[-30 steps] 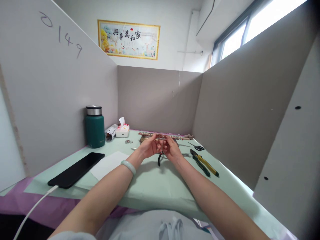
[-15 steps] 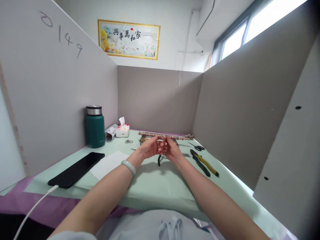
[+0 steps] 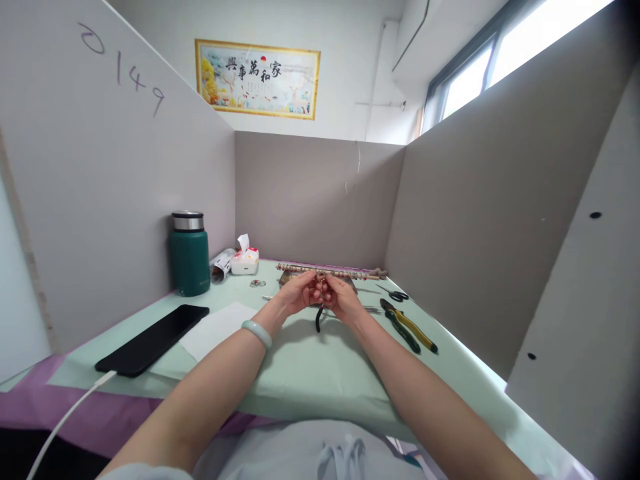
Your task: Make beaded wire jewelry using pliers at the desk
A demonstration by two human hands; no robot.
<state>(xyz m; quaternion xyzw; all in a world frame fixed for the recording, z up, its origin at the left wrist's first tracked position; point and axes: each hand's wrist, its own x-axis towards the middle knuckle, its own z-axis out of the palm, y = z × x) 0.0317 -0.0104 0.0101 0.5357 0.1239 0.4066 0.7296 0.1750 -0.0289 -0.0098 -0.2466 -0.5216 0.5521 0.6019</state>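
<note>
Above the table, my left hand [image 3: 299, 292] and my right hand [image 3: 343, 297] meet with their fingertips pinched close together. Something small is between them, too small and too covered by fingers to name. A pale green bangle [image 3: 257, 334] circles my left wrist. Below the fingers, a black curved tool handle [image 3: 319, 319] shows on the table; its other end is hidden by my hands. Just behind the hands lies a long stick strung with small beads [image 3: 345, 273], over a tray [image 3: 287, 277] of small pieces that my hands partly cover.
Yellow-and-green pliers [image 3: 409, 327] and black scissors [image 3: 395, 293] lie to the right. On the left are a phone [image 3: 153, 339] with a white cable, white paper [image 3: 220, 330], a green bottle [image 3: 190, 257], a tissue pack [image 3: 245, 261] and several small rings [image 3: 257, 283]. Grey partitions [image 3: 320, 200] enclose the table.
The fingers of both hands have shifted slightly, and the fingertips have drawn a little apart at the bottom. More of the black handle's top shows. Objects on the table have not moved.
</note>
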